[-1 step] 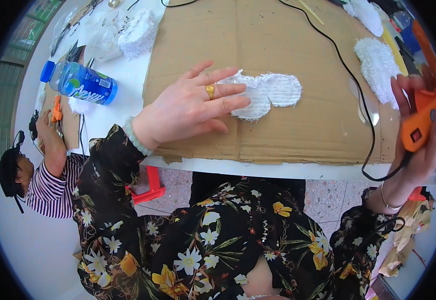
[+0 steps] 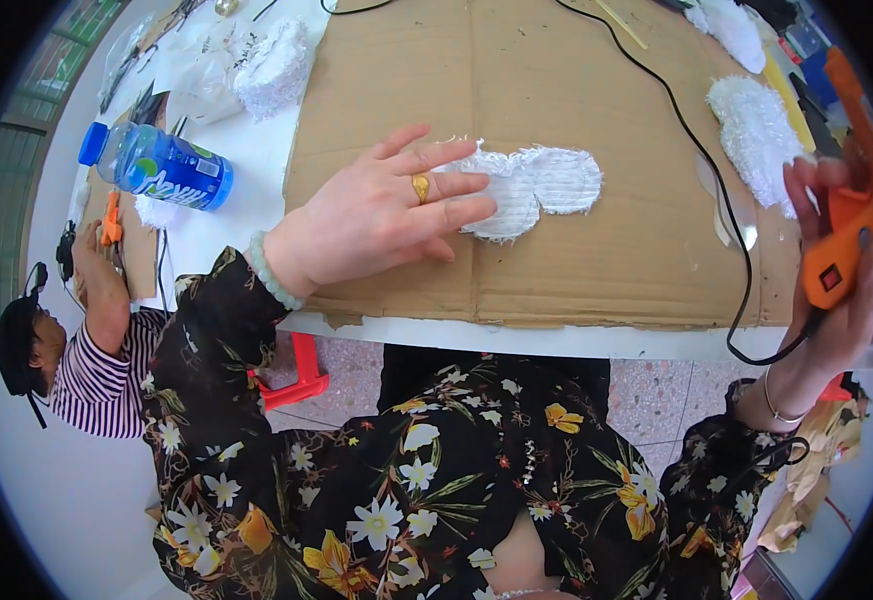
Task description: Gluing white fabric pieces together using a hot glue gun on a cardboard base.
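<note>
A flat white fabric piece (image 2: 566, 180) with frayed edges and rounded lobes lies on a brown cardboard sheet (image 2: 386, 310). Over its left end rests my left hand (image 2: 366, 215), palm down, fingers spread; the fingertips cover part of the fabric, and whether they press on it I cannot tell. At the far right, my right hand (image 2: 861, 290) is wrapped round an orange glue gun (image 2: 836, 265), held up beside the cardboard's right edge. A small green light glows on the gun's side. Its black cord (image 2: 771, 355) trails from the handle. The gun's tip is hard to make out.
A blue-capped bottle (image 2: 171, 170) lies at the left, near a white fluffy bundle (image 2: 274, 70). Another white fluffy piece (image 2: 753, 140) is at the right. A black cable (image 2: 691, 125) crosses the cardboard. A co-worker in stripes (image 2: 106, 385) sits left, by an orange tool (image 2: 111, 220).
</note>
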A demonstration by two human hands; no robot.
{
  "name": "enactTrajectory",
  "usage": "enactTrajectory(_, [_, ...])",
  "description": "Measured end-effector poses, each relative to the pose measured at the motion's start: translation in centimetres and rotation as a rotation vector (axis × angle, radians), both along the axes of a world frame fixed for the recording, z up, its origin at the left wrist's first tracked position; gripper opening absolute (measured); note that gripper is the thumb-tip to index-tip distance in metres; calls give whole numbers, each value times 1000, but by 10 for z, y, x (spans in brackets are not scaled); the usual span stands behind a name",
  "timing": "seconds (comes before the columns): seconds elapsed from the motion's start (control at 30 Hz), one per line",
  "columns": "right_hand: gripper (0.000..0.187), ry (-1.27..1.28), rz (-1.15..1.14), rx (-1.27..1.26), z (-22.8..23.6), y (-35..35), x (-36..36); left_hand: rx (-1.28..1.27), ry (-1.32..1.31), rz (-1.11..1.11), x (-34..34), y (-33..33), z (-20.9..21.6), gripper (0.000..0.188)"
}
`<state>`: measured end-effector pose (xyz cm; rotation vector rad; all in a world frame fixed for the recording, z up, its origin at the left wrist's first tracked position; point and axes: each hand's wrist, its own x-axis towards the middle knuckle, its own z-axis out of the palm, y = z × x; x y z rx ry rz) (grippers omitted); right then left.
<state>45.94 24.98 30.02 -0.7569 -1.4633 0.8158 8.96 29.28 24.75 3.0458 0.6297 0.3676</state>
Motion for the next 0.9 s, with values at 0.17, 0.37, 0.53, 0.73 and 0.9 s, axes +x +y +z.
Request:
enactTrajectory(0.17, [73, -267, 63, -340, -23, -25, -1, 114, 4, -138, 4, 7, -15, 39])
enactTrajectory(0.37, [48, -287, 362, -761, -35, -21, -23, 150, -60, -190, 10, 6, -23, 29])
enactTrajectory(0.53, [61, -336, 394, -734, -44, -10, -24, 98, -54, -185, 16, 1, -17, 28])
enactTrajectory(0.73, [57, -371, 408, -739, -44, -4, -33, 42, -136, -174, 19, -3, -20, 28])
enactTrajectory(0.9, [53, -460, 377, -774, -39, 1, -34, 28, -125, -163, 23, -3, -16, 27])
